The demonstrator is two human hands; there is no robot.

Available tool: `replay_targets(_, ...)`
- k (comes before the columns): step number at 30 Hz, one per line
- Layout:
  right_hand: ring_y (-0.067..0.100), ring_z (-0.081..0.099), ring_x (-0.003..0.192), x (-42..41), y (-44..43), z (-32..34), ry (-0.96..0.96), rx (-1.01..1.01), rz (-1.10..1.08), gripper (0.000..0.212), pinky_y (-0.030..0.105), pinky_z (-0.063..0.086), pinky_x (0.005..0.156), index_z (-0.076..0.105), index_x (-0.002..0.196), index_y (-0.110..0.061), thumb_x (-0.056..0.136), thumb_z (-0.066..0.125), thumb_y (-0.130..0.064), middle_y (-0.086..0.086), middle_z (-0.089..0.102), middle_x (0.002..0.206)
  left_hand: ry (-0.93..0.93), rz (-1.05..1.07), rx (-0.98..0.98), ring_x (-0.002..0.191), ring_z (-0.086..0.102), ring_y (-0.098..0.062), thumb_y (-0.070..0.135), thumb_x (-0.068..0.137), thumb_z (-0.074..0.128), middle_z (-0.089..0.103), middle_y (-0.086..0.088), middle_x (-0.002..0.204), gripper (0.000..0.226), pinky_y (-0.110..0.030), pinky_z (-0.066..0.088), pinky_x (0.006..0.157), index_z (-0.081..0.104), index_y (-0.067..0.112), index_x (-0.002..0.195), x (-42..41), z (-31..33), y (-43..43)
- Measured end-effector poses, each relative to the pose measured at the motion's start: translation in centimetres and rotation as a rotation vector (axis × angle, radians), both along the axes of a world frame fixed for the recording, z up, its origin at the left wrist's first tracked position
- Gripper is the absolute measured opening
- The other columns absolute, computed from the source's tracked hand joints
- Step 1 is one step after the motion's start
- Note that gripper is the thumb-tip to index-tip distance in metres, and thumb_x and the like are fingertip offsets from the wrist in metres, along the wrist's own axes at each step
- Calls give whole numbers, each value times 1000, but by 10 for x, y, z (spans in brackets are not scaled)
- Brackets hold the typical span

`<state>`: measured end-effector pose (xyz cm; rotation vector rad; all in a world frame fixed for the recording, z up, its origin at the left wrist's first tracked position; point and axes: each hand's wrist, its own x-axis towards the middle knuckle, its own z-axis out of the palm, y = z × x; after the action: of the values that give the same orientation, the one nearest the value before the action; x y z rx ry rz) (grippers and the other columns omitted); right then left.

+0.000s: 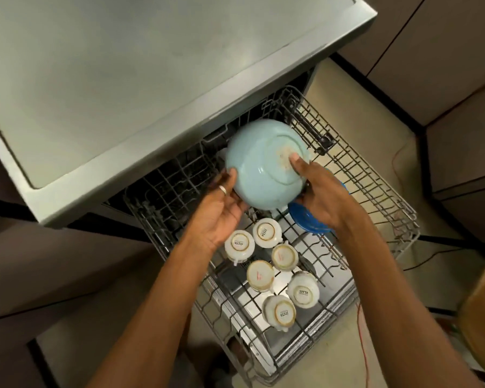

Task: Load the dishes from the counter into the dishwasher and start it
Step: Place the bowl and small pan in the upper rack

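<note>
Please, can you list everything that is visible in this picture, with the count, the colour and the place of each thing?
bowl: 1, pale blue, upside down, held over the back of the rack
cups: 6, white with gold rims, upside down in the front part of the rack
plate: 1, dark blue, in the rack, partly hidden under the right hand
rack: 1, grey wire, pulled out of the dishwasher
dishwasher: 1, grey, top surface fills the upper left
wires: red and black, on the floor at right
ring: 1, silver, on the left hand
hands: 2, left hand and right hand, both holding the bowl
</note>
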<state>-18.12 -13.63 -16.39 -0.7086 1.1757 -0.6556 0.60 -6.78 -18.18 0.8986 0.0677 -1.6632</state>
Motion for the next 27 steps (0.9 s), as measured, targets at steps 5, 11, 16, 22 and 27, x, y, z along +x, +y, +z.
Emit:
replay_targets(5,13,75,88,22,-35,-3,221,-55,91,49,37,60,78,64,118,-8,81,83,-34,-2,79,96,-437,-178,45,103,68,-9,22,99,60,73,4,108,15,-26,59,84,65,18,113,41,-13,-30)
replay_targets(11,13,67,83,52,-43,-21,382,-73,213,27,14,49,54,62,98,-16,84,81,-30,-1,70,93,-803,-383,254,108,66,-17,61,73,80,66,-3,122,78,-27,57,86,58,13,131,51,-55,-45)
replay_targets(16,4,57,77,55,-42,-55,490,-50,296,22,18,41,59,54,88,-27,89,76,-31,-8,63,92,-942,-499,353,108,67,-23,83,34,79,68,-3,121,114,-40,54,99,62,20,127,63,-100,-39)
replay_targets(22,16,65,96,50,-45,-81,617,-50,383,39,35,52,89,63,109,-15,83,81,-38,-1,68,104,-1009,-593,389,101,70,-26,88,34,76,71,-5,115,113,-44,58,92,66,17,121,59,-117,-31)
replay_targets(27,22,65,108,45,-46,-93,690,-76,452,57,45,53,98,63,122,-14,78,84,-44,2,69,114,-1089,-682,415,93,71,-29,66,55,81,72,-9,104,84,-42,60,88,65,11,117,49,-99,-32)
